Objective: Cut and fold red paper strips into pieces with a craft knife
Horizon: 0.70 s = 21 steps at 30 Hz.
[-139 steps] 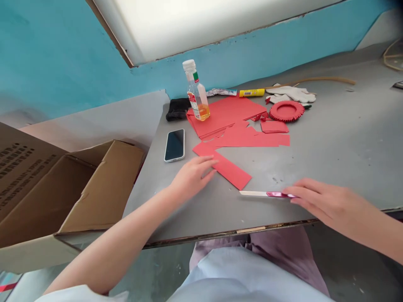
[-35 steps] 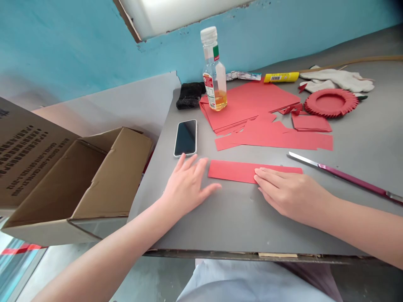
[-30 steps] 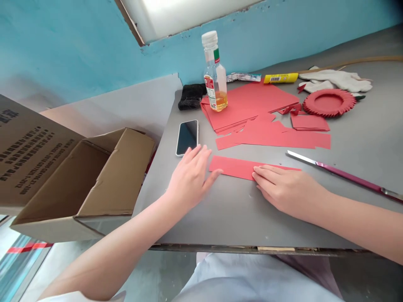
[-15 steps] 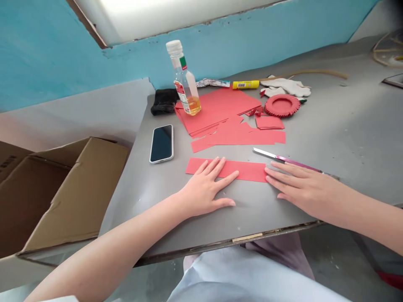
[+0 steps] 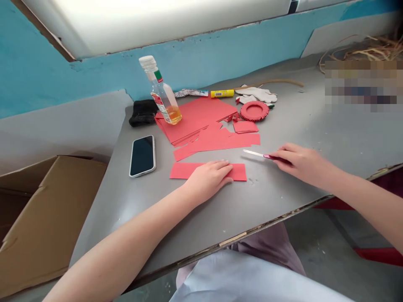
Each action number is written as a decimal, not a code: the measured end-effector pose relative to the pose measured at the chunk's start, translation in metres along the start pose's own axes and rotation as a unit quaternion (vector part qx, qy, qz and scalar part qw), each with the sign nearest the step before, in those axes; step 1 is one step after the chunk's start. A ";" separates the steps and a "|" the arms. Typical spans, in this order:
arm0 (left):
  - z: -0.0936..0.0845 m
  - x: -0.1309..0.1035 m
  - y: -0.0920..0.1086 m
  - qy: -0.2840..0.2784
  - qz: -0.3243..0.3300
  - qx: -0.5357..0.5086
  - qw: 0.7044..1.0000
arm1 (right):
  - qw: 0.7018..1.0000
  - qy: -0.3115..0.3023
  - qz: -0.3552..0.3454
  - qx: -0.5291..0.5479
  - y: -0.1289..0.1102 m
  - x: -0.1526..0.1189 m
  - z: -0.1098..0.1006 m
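My left hand [image 5: 211, 179] lies on a red paper strip [image 5: 182, 170], fingers lying flat and close together near the strip's right half. The strip rests on the grey table, part of it hidden under the fingers. To the right, my right hand [image 5: 297, 162] is closed around the pink handle of a craft knife [image 5: 254, 153]. Its blade points left, just above and right of the strip's right end, apart from it. Behind the strip lie a cut red paper offcut [image 5: 217, 142] and a stack of red paper sheets [image 5: 198, 113].
A bottle [image 5: 168, 102] stands on the paper stack. A phone [image 5: 142, 156] and a black cloth item [image 5: 143, 112] are on the left. At the back lie a yellow glue stick [image 5: 222, 93], white gloves [image 5: 258, 95] and a red pleated paper ring [image 5: 242, 112]. A cardboard box [image 5: 40, 214] stands left.
My right hand has left the strip's right end and picked up the craft knife from the table. The left hand's spread fingers have drawn together on the strip. The view has shifted right.
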<state>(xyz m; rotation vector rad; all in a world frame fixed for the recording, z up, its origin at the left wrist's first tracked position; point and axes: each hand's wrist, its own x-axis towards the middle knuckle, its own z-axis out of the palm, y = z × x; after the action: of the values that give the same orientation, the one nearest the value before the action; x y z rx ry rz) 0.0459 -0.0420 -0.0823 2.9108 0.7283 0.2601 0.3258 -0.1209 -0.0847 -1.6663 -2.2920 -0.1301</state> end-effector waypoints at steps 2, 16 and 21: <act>0.001 0.000 -0.002 0.012 0.007 -0.014 1.000 | 0.998 0.000 0.002 0.067 -0.001 -0.014 -0.009; 0.004 -0.016 0.011 0.011 0.071 0.026 0.997 | 0.990 0.045 -0.126 -0.054 -0.010 -0.016 0.002; 0.000 -0.032 0.023 -0.037 0.059 0.037 0.997 | 0.987 0.042 -0.150 -0.047 -0.006 -0.014 0.004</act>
<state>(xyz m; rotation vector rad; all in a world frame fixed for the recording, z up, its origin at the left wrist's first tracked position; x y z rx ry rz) 0.0284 -0.0780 -0.0830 3.0211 0.5665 0.1402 0.3230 -0.1351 -0.0919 -1.3176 -2.4901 -0.3726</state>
